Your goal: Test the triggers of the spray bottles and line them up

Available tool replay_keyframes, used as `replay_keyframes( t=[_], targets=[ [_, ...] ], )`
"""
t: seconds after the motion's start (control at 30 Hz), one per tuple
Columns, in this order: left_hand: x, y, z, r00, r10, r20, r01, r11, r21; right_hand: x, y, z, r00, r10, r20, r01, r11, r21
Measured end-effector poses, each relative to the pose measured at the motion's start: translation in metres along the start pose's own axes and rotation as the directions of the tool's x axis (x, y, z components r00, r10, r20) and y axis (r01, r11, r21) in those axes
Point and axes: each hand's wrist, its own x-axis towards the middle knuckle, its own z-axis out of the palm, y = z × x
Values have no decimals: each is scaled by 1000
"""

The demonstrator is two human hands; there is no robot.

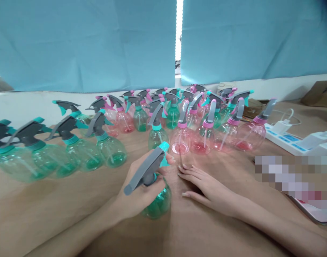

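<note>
My left hand (pixel 142 189) is wrapped round the neck of a green spray bottle (pixel 158 203) with a grey and turquoise trigger head. The bottle stands upright on the brown table, its nozzle pointing away from me. To its right, my right hand (pixel 203 184) lies flat on the table with fingers stretched out, holding nothing. Just beyond my left hand stands another green spray bottle (pixel 158 135). A pink spray bottle (pixel 180 141) is beside that one, at the left end of a row of pink bottles.
Several green spray bottles (pixel 111 153) stand in a row at the left. More pink and green bottles crowd the back, before a blue curtain (pixel 85 46). On the right are a white power strip (pixel 282 139) with plugged-in chargers, a blurred-out flat item (pixel 299 182) and cardboard (pixel 320 94).
</note>
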Motion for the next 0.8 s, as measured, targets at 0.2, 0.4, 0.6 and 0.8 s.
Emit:
replay_keyframes(
  t=[0.2,0.4,0.6,0.8],
  targets=[
    [1,2,0,1000,16,-15,-17,998,-60,0,2,1,1000,-13,-3,13,1000,-12],
    [1,2,-1,1000,9,-8,-9,999,-33,0,2,2,1000,-11,7,12,1000,-22],
    [0,-1,-2,997,-74,30,73,997,39,-1,3,3,1000,-28,-14,28,1000,-12],
    [-1,-3,-3,994,-55,89,51,997,51,0,3,3,1000,-26,-15,26,1000,-12]
  ],
)
